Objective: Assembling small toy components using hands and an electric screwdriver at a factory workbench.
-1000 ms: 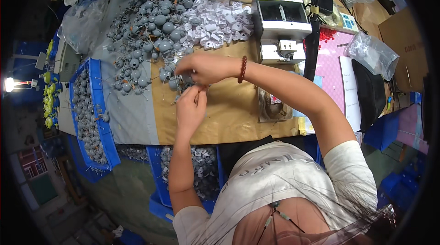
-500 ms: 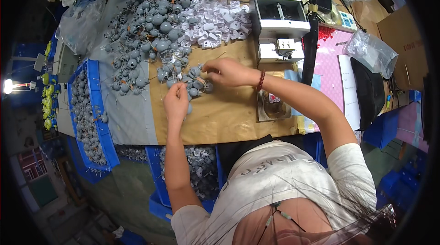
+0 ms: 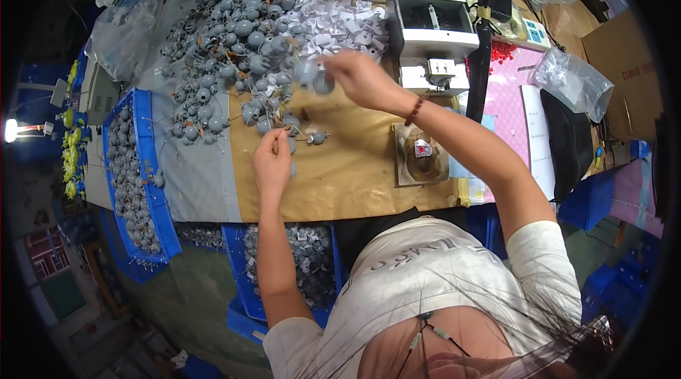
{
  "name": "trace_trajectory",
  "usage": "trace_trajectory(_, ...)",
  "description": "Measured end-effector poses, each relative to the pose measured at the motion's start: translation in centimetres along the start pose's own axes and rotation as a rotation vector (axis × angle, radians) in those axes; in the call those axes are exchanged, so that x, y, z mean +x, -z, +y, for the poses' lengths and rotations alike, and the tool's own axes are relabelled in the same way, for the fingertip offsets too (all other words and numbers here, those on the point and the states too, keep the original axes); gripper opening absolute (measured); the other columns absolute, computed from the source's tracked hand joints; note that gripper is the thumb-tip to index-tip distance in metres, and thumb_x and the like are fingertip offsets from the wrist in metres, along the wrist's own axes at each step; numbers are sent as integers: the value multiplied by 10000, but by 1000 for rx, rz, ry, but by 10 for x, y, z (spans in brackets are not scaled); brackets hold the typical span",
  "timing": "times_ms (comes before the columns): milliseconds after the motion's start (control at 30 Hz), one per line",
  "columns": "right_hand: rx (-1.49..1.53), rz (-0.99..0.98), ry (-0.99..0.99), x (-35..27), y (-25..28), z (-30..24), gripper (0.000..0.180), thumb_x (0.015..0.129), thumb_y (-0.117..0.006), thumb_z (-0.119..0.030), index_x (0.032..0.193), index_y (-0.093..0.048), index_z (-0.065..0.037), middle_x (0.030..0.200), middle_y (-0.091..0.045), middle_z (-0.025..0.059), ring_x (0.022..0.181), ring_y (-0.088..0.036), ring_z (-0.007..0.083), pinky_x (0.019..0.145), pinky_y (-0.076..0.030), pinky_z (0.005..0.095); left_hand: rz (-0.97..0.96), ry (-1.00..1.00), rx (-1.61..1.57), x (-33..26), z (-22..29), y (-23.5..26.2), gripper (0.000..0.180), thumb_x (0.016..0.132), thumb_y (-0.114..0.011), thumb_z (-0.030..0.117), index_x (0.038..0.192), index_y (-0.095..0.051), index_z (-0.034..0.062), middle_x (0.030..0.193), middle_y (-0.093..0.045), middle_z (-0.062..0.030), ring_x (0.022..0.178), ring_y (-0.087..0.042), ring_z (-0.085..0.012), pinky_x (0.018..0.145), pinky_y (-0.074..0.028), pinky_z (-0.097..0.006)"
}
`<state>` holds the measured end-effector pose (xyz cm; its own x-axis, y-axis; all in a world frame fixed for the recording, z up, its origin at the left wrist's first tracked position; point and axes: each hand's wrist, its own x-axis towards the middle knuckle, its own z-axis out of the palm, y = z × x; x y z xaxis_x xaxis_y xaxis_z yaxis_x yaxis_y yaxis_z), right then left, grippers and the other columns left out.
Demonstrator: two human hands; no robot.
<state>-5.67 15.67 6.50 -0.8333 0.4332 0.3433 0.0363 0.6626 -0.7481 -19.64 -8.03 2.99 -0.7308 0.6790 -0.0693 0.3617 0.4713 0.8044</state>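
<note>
My right hand (image 3: 362, 80) is lifted over the table, its fingers closed on a few grey ball-shaped parts (image 3: 312, 75), smeared by motion. Lower and to the left, my left hand (image 3: 272, 165) is closed in a pinch; what sits between its fingertips is too small to make out. A grey ball shows beside its palm. More grey ball parts (image 3: 264, 126) with thin wires lie just beyond the left fingertips, and a single ball part (image 3: 318, 138) rests to their right on the brown table covering (image 3: 333, 184).
A large heap of grey ball parts (image 3: 241, 28) adjoins a pile of white plastic pieces (image 3: 340, 28). A white bench machine (image 3: 434, 24) stands at the back. Near it lies a small square block (image 3: 422, 159). Blue bins (image 3: 170, 223) of parts stand left and below the table edge.
My right hand has moved up and away from my left hand, carrying grey ball parts toward the heap. The left hand has barely moved. One ball part now shows alone on the covering.
</note>
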Motion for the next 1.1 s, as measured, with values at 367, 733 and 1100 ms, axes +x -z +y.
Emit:
trace_trajectory(367, -16, -56, -17, 19, 32, -20, 304, 878, -608, -66, 1162, -714, -41, 908, -718, 185, 814, -687, 351, 755, -538, 418, 49, -367, 465, 8, 23, -19, 187, 892, -647, 115, 1059, -656, 31, 1042, -625, -180, 997, -588, -372, 848, -475, -454)
trace_trajectory(733, 285, -265, -75, -98, 106, -69, 185, 897, -658, 5, 1075, -707, 7, 927, -728, 149, 832, -709, 293, 718, -559, 352, -435, -197, -290, -73, 117, -76, 618, 834, -768, 130, 1386, -513, 23, 1096, -665, -142, 992, -646, -270, 870, -516, -393)
trace_trajectory(1100, -425, -125, 46, -218, 60, 9, 334, 706, -729, -34, 1038, -713, -65, 968, -648, 81, 782, -653, 246, 599, -550, 342, -466, -370, -48, -120, 77, -133, 325, 865, -729, 161, 1136, -598, 40, 1082, -606, -154, 935, -643, -367, 772, -531, -431)
